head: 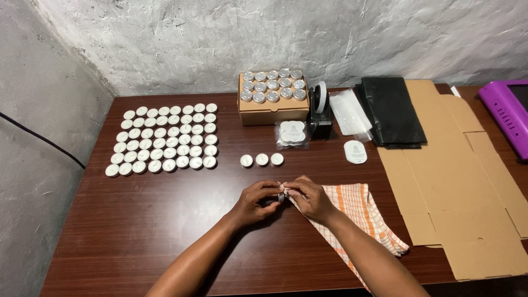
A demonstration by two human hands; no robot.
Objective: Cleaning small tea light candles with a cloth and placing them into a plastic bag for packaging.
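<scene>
Nearest the camera, the left hand [256,201] and the right hand [311,197] meet above the dark wooden table [137,231], fingers pinched together on a small tealight [281,195] with a corner of the orange checked cloth [366,214] wrapped against it. The little cup is mostly hidden by the fingers, so how firmly it sits is hard to tell. A slip looks like the main risk — the cup is small and smooth-sided, and if the cloth drags it sideways it could drop and roll toward the near table edge, which has nothing to stop it.

There is bare room in front of and to the left of the hands. To the right, the cloth trails off toward the flattened cardboard [456,187].

Just beyond the hands stands a row of three tealights [262,159] — a careless reach forward could knock them over. Farther left lies the big grid of tealights [163,139], closely packed. At the back sit a cardboard box [267,110] topped with metal cups, a tape dispenser [320,113], a bagged pack [291,133] and black sheets [393,110].
</scene>
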